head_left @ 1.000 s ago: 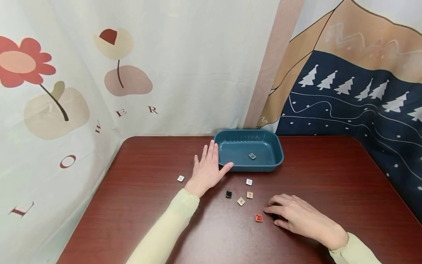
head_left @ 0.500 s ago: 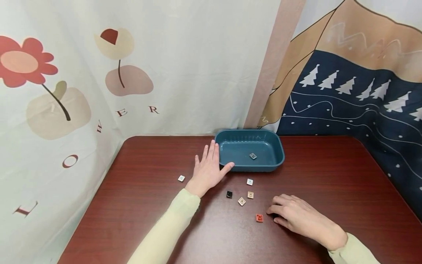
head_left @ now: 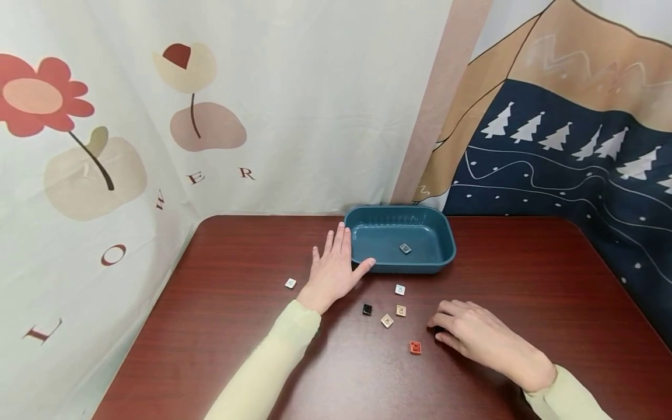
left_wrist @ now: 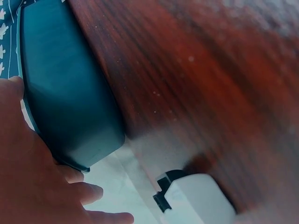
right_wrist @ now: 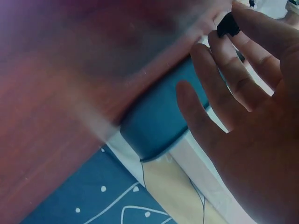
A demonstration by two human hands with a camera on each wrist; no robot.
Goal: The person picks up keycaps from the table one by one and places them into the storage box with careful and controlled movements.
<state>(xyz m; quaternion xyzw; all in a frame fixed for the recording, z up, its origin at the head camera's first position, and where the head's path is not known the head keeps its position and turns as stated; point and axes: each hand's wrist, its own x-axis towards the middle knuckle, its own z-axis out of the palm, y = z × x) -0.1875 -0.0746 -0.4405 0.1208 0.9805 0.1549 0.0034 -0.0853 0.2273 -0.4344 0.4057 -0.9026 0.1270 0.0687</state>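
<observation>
My left hand (head_left: 332, 272) lies with straight, spread fingers against the left end of a blue plastic basin (head_left: 444, 267), its thumb reaching over the near rim. A small grey keycap (head_left: 405, 248) lies inside the basin. To the right of the loose keycaps, my right hand (head_left: 480, 335) is held low over the table, palm down and fingers bent. A black keycap (right_wrist: 228, 25) is pinched between its thumb and fingertips in the right wrist view; the back of the hand hides it in the head view. Nearest to this hand lies a red keycap (head_left: 415, 347).
Several more keycaps lie on the dark red table (head_left: 236, 338): a black one (head_left: 367, 310), two beige ones, a pale one (head_left: 400, 289) below the basin and a white one (head_left: 290, 283) left of my left wrist. A printed curtain (head_left: 315, 105) hangs behind the table.
My right hand has shifted slightly up and away from the red keycap. The left hand stays at the basin, and the whole view has drifted a little.
</observation>
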